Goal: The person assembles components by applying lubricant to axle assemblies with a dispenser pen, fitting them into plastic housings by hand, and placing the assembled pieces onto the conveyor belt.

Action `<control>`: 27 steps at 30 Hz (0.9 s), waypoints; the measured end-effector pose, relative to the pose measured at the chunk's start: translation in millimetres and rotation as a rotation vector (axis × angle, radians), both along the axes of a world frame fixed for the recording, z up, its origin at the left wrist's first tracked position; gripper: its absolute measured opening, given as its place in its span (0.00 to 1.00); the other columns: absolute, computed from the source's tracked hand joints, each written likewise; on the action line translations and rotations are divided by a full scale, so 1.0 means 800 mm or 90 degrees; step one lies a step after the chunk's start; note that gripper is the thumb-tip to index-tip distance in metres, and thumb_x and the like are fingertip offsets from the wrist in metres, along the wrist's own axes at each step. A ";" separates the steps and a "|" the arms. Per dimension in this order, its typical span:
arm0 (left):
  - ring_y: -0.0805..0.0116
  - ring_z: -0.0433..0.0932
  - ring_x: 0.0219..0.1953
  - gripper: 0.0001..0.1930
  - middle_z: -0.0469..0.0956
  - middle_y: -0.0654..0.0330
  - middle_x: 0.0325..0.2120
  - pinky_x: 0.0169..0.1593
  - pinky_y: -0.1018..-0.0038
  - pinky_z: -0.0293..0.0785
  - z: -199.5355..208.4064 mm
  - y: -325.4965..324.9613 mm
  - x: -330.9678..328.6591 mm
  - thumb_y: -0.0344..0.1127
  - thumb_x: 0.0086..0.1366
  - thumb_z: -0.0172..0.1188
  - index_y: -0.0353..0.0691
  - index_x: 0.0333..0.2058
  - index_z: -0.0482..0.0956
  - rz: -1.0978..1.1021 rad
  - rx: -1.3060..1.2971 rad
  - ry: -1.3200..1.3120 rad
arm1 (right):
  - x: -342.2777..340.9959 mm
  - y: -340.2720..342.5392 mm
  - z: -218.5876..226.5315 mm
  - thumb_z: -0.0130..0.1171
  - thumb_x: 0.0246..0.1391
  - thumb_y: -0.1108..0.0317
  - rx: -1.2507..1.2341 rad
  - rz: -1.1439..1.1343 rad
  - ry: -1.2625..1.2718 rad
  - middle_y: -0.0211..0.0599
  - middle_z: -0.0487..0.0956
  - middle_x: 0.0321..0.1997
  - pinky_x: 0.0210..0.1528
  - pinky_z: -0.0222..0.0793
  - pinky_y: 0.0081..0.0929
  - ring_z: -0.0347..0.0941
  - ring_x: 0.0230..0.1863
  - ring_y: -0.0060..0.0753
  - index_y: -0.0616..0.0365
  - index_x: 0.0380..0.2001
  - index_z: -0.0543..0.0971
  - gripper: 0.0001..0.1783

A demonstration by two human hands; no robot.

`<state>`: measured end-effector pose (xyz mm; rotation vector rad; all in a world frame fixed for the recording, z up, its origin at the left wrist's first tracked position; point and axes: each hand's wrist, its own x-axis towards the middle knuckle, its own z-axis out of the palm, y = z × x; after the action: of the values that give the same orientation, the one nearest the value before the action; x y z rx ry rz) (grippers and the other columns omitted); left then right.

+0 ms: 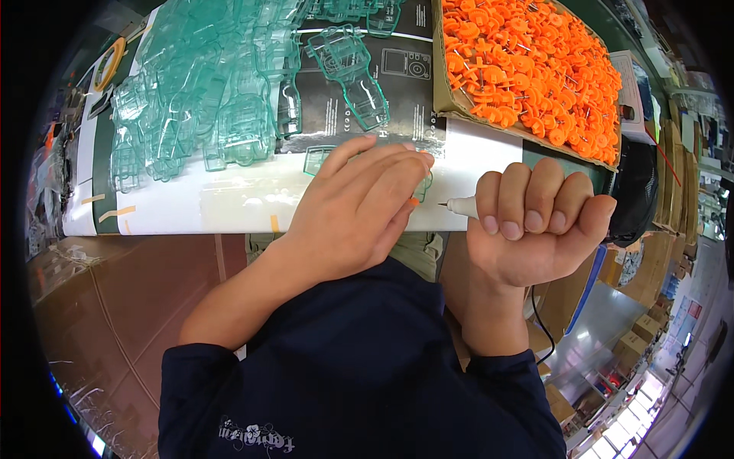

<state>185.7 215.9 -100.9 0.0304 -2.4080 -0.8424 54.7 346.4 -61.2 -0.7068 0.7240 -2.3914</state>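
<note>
One navy shirt [359, 367], lower centre. Left hand [355, 203], mid-frame: fingers together over one clear green shell [317, 161], mostly hidden; can't tell grip. Right hand [535, 222], centre right: clamped on one white thin-tipped tool [462, 206]. Upper left: piled green shells [187, 84], uncountable. Upper right: one carton [439, 73], countless orange pieces [535, 73].

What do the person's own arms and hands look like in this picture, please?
The left hand and right hand are bare, with no gloves or visible rings. Both forearms are uncovered up to the dark navy sleeves of a shirt with a pale floral print. No watch or bracelet shows.
</note>
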 end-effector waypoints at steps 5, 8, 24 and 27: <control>0.61 0.79 0.54 0.24 0.80 0.57 0.50 0.62 0.63 0.67 -0.007 -0.003 -0.002 0.26 0.57 0.63 0.35 0.54 0.73 0.001 -0.036 -0.018 | 0.003 0.002 -0.005 0.36 0.76 0.47 0.016 -0.008 -0.009 0.24 0.66 0.20 0.20 0.59 0.25 0.59 0.16 0.21 0.45 0.20 0.64 0.27; 0.60 0.79 0.53 0.26 0.80 0.59 0.51 0.60 0.65 0.68 -0.004 -0.002 -0.005 0.24 0.55 0.65 0.37 0.54 0.74 0.022 0.008 -0.043 | 0.006 0.001 -0.010 0.36 0.76 0.48 0.035 -0.010 -0.017 0.25 0.66 0.19 0.19 0.59 0.24 0.58 0.16 0.21 0.45 0.20 0.64 0.27; 0.60 0.78 0.51 0.26 0.80 0.60 0.49 0.57 0.67 0.67 0.000 -0.004 -0.004 0.26 0.54 0.66 0.40 0.55 0.75 0.025 0.052 -0.100 | 0.003 -0.037 -0.032 0.38 0.75 0.48 0.024 -0.086 0.039 0.27 0.65 0.17 0.15 0.54 0.23 0.56 0.13 0.21 0.46 0.18 0.62 0.29; 0.60 0.78 0.51 0.26 0.80 0.60 0.49 0.57 0.68 0.67 0.002 -0.005 -0.004 0.26 0.54 0.66 0.40 0.54 0.75 0.028 0.059 -0.101 | 0.000 -0.042 -0.037 0.38 0.75 0.48 0.033 -0.093 0.065 0.27 0.64 0.16 0.15 0.54 0.23 0.55 0.13 0.21 0.46 0.18 0.61 0.29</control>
<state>182.7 211.8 -99.2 0.1913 -2.5029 -0.9636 55.0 313.2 -90.4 -0.7829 0.9044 -2.4725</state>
